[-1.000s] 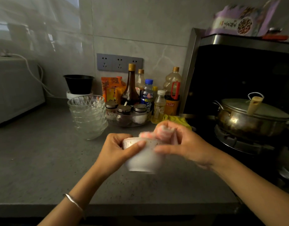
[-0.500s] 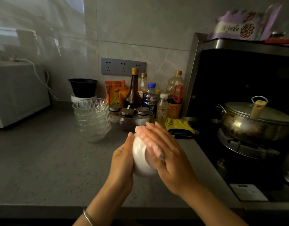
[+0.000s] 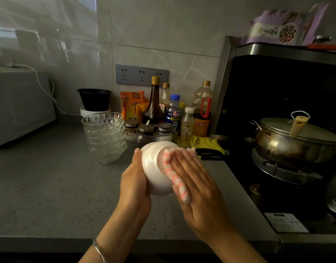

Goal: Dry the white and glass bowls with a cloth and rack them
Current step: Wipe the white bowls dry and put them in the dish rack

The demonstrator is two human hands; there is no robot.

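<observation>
A grey stone countertop (image 3: 49,186) fills the kitchen foreground. At 9 o'clock sits a white appliance (image 3: 17,105) trailing a white cable (image 3: 44,88). Toward 12 o'clock, a grey socket strip (image 3: 141,75) hangs above sauce and oil bottles (image 3: 154,103), orange packets (image 3: 131,105) and three lidded jars (image 3: 148,128), with a black tub (image 3: 95,99) at 11 o'clock. At 3 o'clock, a lidded steel pot (image 3: 292,147) sits on a gas burner (image 3: 277,168), yellow gloves (image 3: 207,144) near it. A purple packet (image 3: 283,29) lies atop the hood (image 3: 286,50) at 2 o'clock.

The stacked bowls (image 3: 104,137) are standing on the counter (image 3: 40,186) toward its back edge, bottles (image 3: 154,105) crowding behind and right of them, the pot (image 3: 288,147) sitting on the stove (image 3: 277,172) past its right edge.
</observation>
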